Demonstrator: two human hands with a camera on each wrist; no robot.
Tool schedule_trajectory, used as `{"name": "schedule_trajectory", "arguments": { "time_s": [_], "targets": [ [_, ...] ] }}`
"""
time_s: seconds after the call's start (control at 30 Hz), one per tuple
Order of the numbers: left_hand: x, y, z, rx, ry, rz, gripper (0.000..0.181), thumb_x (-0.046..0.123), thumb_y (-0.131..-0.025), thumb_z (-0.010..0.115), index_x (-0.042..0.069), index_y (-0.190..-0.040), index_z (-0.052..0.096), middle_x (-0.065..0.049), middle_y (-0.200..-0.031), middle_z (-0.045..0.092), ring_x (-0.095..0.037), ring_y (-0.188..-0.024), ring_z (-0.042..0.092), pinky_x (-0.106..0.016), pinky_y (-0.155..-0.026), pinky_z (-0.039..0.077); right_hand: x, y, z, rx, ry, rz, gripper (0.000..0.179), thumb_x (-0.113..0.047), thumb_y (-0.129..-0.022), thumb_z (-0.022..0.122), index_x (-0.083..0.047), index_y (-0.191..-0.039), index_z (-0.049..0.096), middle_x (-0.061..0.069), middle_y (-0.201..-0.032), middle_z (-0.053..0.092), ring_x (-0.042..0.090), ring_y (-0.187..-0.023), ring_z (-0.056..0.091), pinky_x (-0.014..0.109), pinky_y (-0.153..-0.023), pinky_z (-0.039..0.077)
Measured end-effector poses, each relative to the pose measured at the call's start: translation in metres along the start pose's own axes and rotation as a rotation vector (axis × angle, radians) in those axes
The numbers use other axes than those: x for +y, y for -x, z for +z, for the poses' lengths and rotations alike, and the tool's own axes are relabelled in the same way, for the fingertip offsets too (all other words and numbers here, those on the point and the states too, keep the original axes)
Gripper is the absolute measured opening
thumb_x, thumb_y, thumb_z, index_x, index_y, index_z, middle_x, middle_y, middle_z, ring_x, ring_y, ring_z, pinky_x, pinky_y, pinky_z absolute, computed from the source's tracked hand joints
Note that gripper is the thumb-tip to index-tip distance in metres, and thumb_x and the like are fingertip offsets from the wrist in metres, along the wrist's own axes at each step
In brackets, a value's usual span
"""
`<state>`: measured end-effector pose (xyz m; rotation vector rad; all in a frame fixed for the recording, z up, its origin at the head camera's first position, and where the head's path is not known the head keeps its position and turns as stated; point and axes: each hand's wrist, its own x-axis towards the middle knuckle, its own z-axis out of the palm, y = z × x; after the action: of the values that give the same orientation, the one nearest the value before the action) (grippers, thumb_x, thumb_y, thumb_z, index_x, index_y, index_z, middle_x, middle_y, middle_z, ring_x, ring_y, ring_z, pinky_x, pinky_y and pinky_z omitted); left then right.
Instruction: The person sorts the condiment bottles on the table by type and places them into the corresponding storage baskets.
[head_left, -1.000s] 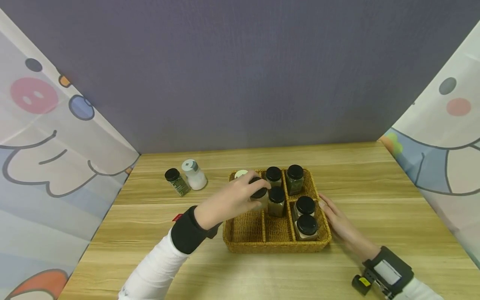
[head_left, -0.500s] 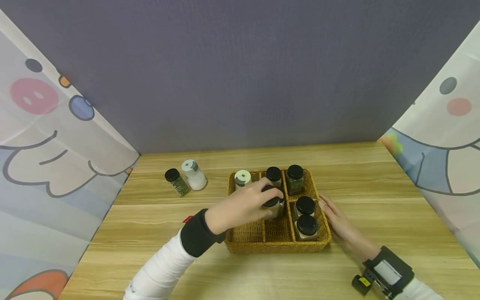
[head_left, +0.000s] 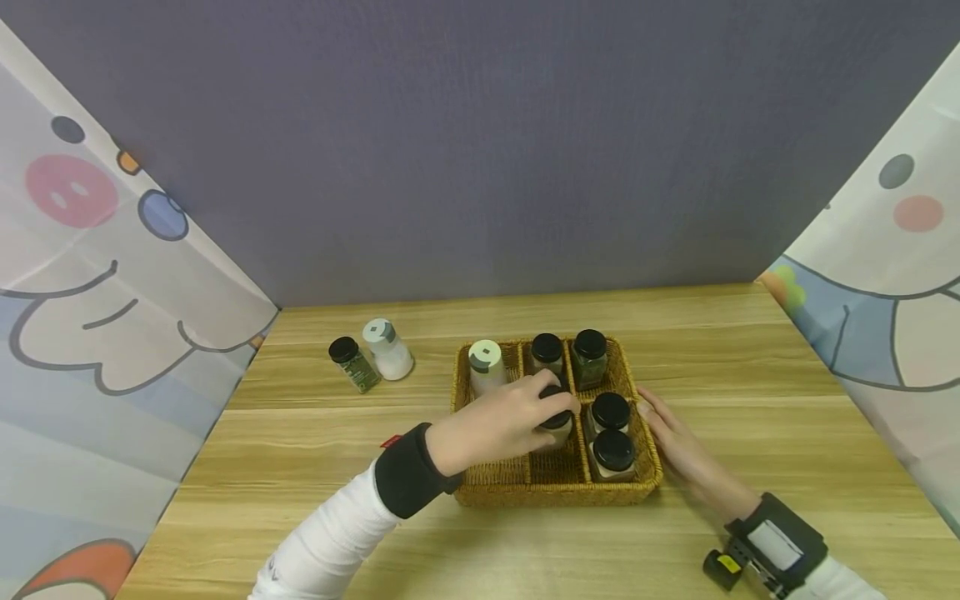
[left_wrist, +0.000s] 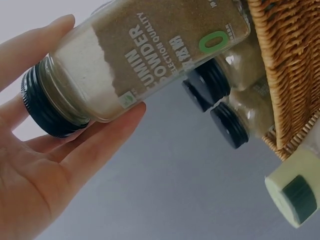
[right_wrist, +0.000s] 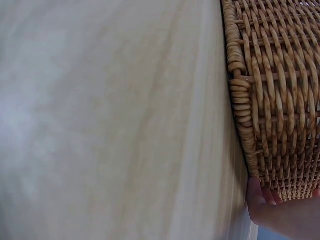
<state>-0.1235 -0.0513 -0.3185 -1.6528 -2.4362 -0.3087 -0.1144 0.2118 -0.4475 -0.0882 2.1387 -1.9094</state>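
Note:
My left hand (head_left: 517,417) grips a clear glass jar of cumin powder (left_wrist: 145,55) near its black lid, fingers and thumb on opposite sides. In the head view the jar is at the middle compartment of a wicker basket (head_left: 555,497), partly covered by the fingers. Whether its base touches the basket floor I cannot tell. Beside it, jars with black lids (left_wrist: 230,125) show in the left wrist view. My right hand (head_left: 678,446) touches the basket's outer right wall (right_wrist: 285,110) with its fingers extended along it.
A white-capped bottle (head_left: 487,371) stands in the basket's left compartment. Black-lidded jars (head_left: 615,452) fill the right compartments. Left of the basket, a green-labelled jar (head_left: 355,365) and a white shaker (head_left: 390,350) stand on the wooden table. A grey panel (head_left: 510,150) rises behind.
My left hand has moved right with the cumin jar, from the left compartment to the middle one, uncovering the white-capped bottle. The right hand stays on the basket.

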Motion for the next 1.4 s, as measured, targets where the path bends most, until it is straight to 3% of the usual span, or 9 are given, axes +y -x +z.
{"name": "schedule_trajectory", "arguments": {
  "time_s": [0.23,0.47,0.7,0.9,1.1,1.4],
  "targets": [
    [0.004,-0.003,0.003,-0.077,-0.025,0.010,0.038,0.022,-0.077,0.069,0.013,-0.110,0.051,-0.005,-0.096,0.048,-0.011,-0.070,0.051,-0.012,-0.061,0.043,0.000,0.000,0.000,-0.001,-0.003,0.003,0.059,-0.032,-0.097,0.029,-0.003,-0.142,0.003,0.028,-0.142,0.007,0.000,-0.104,0.042,0.014,-0.081,0.041],
    [0.004,-0.006,0.010,-0.137,-0.001,0.015,0.037,0.022,-0.078,0.068,0.015,-0.112,0.052,-0.004,-0.097,0.047,-0.010,-0.070,0.050,-0.010,-0.058,0.040,0.000,0.000,0.000,0.006,0.017,0.003,0.061,-0.034,-0.097,0.029,-0.002,-0.141,0.003,0.028,-0.142,0.006,0.034,-0.120,0.031,0.015,-0.082,0.040],
    [0.004,-0.011,0.014,-0.260,0.023,-0.021,0.040,0.023,-0.079,0.067,0.016,-0.114,0.050,-0.007,-0.105,0.045,-0.011,-0.073,0.050,-0.009,-0.056,0.039,0.001,0.002,0.000,0.004,-0.015,0.015,0.062,-0.036,-0.096,0.030,-0.004,-0.142,0.003,0.028,-0.141,0.011,0.004,-0.102,0.045,0.020,-0.083,0.044],
    [0.005,-0.017,0.017,-0.365,0.061,-0.071,0.039,0.022,-0.080,0.066,0.018,-0.115,0.048,-0.009,-0.113,0.045,-0.013,-0.077,0.053,-0.009,-0.056,0.040,0.002,0.002,0.001,-0.001,-0.056,0.034,0.063,-0.036,-0.096,0.032,-0.006,-0.142,0.002,0.029,-0.139,0.014,0.011,-0.102,0.048,0.026,-0.083,0.046],
    [0.004,-0.017,0.024,-0.357,0.025,-0.048,0.037,0.022,-0.081,0.065,0.018,-0.114,0.050,-0.011,-0.113,0.046,-0.011,-0.072,0.051,-0.008,-0.051,0.036,0.005,0.001,0.002,-0.039,-0.166,0.014,0.064,-0.036,-0.096,0.032,-0.006,-0.142,-0.001,0.029,-0.137,0.017,0.003,-0.095,0.053,0.028,-0.082,0.048],
    [0.002,-0.019,0.035,-0.398,0.010,-0.050,0.037,0.022,-0.079,0.067,0.019,-0.113,0.050,-0.010,-0.114,0.046,-0.010,-0.073,0.051,-0.008,-0.052,0.037,0.004,0.001,0.002,-0.037,-0.172,0.022,0.065,-0.037,-0.095,0.033,-0.007,-0.142,-0.001,0.029,-0.137,0.017,0.004,-0.095,0.052,0.028,-0.082,0.048]
  ]
}}
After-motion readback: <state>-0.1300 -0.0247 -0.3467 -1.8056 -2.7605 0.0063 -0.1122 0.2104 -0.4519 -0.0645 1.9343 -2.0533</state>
